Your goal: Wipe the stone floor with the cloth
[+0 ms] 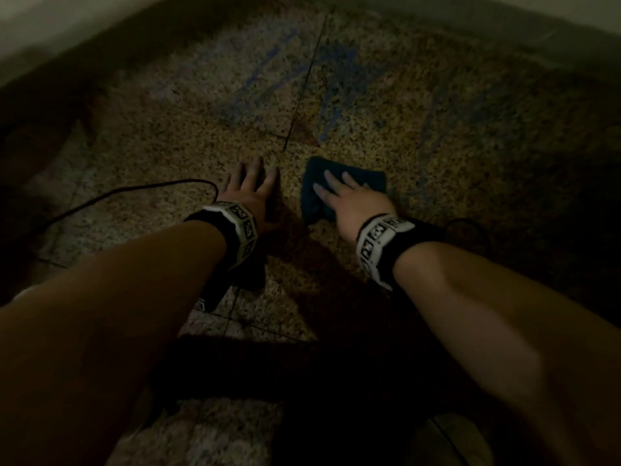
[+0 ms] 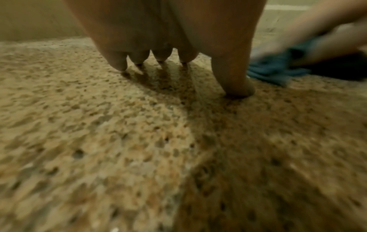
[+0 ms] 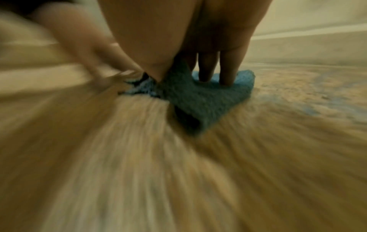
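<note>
Head view: right hand lies flat, fingers straight and spread, pressing a dark teal cloth onto the speckled stone floor. Left hand is just beside it, fingers spread and braced on bare stone, holding nothing. Bluish smears streak the floor beyond the cloth, across a dark tile joint. A black cable curves over the floor to the left. Pale wall edges the dim corner.

Left wrist view: fingertips and thumb stand on the stone, apart from one another; the cloth shows blurred at right.

Right wrist view: straight fingers sink slightly into the cloth, which looks folded, soft, light and nubbly. It would likely bunch or slide out under a loose palm, so flat pressure over its middle seems the surest hold. Heavy streaking blurs the floor here. The stone looks hard, smooth and level, probably offering little drag.
</note>
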Demonstrator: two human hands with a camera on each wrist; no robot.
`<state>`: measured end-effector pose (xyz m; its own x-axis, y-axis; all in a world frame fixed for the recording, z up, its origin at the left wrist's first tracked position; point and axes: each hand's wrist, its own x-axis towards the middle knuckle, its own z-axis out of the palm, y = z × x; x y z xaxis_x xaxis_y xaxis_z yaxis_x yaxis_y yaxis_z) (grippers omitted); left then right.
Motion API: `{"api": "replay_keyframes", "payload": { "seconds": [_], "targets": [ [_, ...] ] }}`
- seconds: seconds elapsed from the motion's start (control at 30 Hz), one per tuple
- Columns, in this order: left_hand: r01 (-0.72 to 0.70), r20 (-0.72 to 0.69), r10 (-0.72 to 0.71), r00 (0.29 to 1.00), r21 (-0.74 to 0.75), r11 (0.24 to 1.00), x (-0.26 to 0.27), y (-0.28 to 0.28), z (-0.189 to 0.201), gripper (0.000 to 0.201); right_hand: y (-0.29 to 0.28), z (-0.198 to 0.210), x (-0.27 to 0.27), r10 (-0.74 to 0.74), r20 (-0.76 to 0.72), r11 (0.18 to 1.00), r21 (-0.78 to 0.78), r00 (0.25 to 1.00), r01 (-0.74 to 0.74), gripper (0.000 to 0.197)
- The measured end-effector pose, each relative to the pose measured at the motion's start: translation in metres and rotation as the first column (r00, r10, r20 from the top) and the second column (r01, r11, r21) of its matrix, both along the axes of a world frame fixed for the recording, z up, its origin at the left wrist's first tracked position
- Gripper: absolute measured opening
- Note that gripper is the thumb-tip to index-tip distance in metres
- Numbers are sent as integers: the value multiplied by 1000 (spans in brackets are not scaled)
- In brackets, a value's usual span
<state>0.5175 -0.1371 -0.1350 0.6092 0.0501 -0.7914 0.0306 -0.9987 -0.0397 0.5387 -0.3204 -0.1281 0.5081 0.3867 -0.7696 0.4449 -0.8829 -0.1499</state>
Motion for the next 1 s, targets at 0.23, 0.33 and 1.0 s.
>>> {"api": "replay_keyframes", "payload": {
  "seconds": [0.23, 0.33, 1.0],
  "targets": [
    [22, 73, -22, 997, -5, 1000, 1, -10, -6, 91, 13, 2, 32, -169, 12, 986, -7, 986, 169, 75],
    [29, 77, -28, 997, -18, 999, 4, -19, -5, 91, 12, 1, 35, -163, 19, 986, -22, 986, 163, 81],
    [120, 45, -118, 992, -29, 992, 11, -46, 0, 82, -69, 2, -48, 150, -3, 988, -38, 989, -150, 74]
  ]
}}
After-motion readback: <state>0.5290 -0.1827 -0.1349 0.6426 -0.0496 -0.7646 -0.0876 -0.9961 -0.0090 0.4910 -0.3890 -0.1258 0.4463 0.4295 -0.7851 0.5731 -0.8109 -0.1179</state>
